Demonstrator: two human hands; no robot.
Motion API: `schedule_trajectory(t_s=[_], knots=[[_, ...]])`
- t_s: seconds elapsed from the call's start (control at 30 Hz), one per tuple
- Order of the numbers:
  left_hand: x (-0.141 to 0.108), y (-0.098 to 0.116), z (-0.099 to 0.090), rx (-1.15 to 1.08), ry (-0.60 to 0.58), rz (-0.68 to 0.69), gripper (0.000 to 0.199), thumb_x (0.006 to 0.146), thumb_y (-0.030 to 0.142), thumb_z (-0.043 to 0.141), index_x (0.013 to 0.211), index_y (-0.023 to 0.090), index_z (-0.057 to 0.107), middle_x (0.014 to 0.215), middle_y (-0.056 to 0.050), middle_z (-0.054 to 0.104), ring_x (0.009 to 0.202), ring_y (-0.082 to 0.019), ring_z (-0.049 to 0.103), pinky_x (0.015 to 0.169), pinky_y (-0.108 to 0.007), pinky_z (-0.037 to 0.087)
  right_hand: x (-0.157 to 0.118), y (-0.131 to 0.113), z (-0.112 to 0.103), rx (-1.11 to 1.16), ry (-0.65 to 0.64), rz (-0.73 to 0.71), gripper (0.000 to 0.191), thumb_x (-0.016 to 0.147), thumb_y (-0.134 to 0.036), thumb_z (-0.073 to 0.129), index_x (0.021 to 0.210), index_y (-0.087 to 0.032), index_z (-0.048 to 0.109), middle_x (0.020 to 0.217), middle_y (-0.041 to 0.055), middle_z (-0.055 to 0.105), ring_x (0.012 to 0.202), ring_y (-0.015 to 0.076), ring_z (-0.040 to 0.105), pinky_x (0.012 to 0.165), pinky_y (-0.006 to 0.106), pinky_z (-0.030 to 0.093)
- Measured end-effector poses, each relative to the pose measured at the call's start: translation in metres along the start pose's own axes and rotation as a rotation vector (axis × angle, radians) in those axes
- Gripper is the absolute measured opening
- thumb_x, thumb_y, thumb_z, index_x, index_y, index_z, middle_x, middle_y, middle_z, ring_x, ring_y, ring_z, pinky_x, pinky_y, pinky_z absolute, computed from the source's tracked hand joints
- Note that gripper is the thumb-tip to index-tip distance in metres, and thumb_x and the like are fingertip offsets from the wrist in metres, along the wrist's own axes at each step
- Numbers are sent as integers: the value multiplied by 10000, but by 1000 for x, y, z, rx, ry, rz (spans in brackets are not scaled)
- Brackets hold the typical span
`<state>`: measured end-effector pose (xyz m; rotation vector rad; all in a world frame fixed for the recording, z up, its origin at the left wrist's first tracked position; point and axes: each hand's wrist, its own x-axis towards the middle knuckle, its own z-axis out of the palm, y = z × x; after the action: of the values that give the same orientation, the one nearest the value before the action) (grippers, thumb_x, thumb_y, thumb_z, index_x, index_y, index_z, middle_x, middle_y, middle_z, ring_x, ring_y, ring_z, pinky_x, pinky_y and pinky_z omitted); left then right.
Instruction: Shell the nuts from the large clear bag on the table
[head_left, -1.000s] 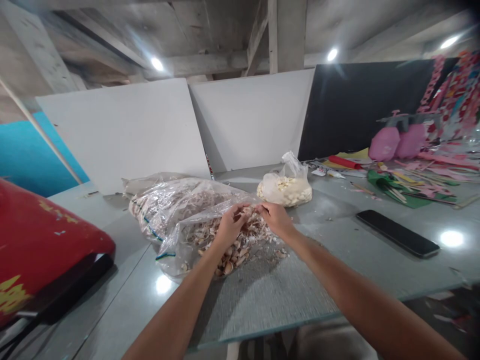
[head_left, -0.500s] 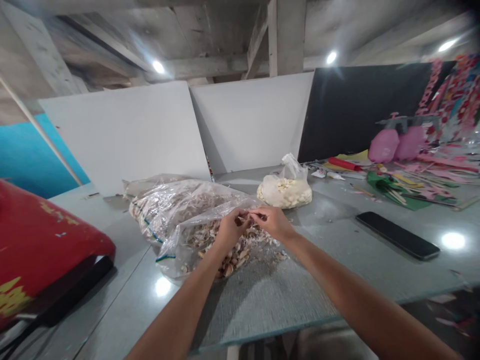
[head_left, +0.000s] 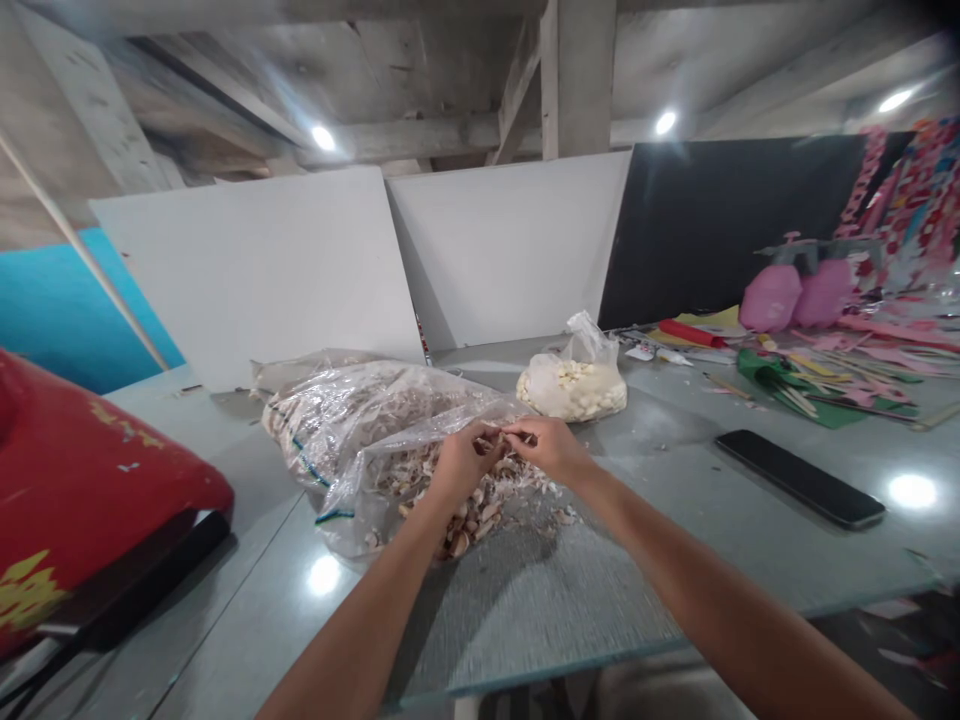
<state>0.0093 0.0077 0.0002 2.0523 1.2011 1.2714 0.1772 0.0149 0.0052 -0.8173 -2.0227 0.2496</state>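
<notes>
My left hand [head_left: 466, 462] and my right hand [head_left: 551, 447] meet fingertip to fingertip over a heap of unpeeled garlic cloves [head_left: 469, 522] and loose papery skins. Both are closed in a pinch, and whatever lies between the fingers is too small and too hidden to name. The heap spills from the mouth of a large clear plastic bag [head_left: 360, 395], which lies on its side to the left, full of more such pieces. Just beyond my right hand stands a smaller clear bag [head_left: 574, 385] of pale, peeled-looking cloves, its top gathered upward.
A black phone [head_left: 799, 478] lies on the grey table [head_left: 540, 610] at right. Behind it are green and pink paper scraps, sticks and pink bottles [head_left: 772, 297]. A red object with a black part [head_left: 112, 480] takes up the left side. White boards [head_left: 262, 270] and a black one lean behind.
The view has shifted very slightly. Both hands keep their pinch at the same spot over the heap, with only small finger movement.
</notes>
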Motion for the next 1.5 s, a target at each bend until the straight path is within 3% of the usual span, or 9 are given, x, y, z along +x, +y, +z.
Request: schedule_trajectory(t_s=[0.2,0.4,0.63,0.8,0.97,1.13,1.23,1.4,1.5], knots=[[-2,5,3,-3,22,-18,252,697,300,631,886,137,669,606,-14,614,513,-101,537,471,-178,380,-3,-5,7,-31,80,104,203,734,-161,511,842,-165,683,731,20,669,626,115,567,596,203,406],[0,1,11,-267,36,-74,317,701,343,634,937,131,629,789,-43,652,468,-85,534,430,-194,412,-1,-6,9,-23,166,173,197,731,-199,496,832,-147,657,679,18,645,579,111,546,576,204,407],[2,7,12,-523,71,-149,342,598,338,734,835,141,585,735,-4,627,484,-78,540,452,-190,445,1,-4,5,10,203,200,189,735,-214,487,825,-143,637,683,21,640,611,119,568,596,206,421],[3,7,11,-767,154,-187,382,616,357,724,881,174,518,736,30,599,474,-77,549,497,-232,490,2,1,3,-13,217,208,186,738,-208,485,822,-137,634,666,11,626,597,110,549,602,202,411],[2,10,5,-899,163,-196,395,624,339,725,919,186,513,942,-13,630,532,-57,556,572,-246,509,1,8,0,-27,225,190,191,789,-221,476,872,-145,631,727,23,635,651,120,555,653,217,417],[1,10,6,-840,132,-213,401,595,347,744,904,184,548,806,25,619,511,-60,533,533,-232,485,0,1,-1,-42,188,46,215,810,-139,441,932,-159,617,911,74,606,890,166,553,809,269,417],[3,6,6,-674,129,-201,430,648,412,690,995,177,594,707,25,600,480,-70,514,489,-218,451,0,-5,-2,-26,175,27,235,817,-125,425,899,-169,641,903,74,588,836,158,553,758,262,437],[2,3,4,-353,164,-132,399,662,410,668,974,165,632,787,-24,632,514,-85,524,456,-193,410,-1,-10,-5,67,167,19,253,858,-262,453,999,-186,649,847,56,615,731,133,567,665,230,455],[1,5,4,-196,167,-85,307,676,383,657,884,157,647,584,9,581,488,-95,505,446,-182,377,-1,-11,-5,85,127,36,263,857,-306,469,982,-189,668,857,56,643,761,140,590,676,234,457]])
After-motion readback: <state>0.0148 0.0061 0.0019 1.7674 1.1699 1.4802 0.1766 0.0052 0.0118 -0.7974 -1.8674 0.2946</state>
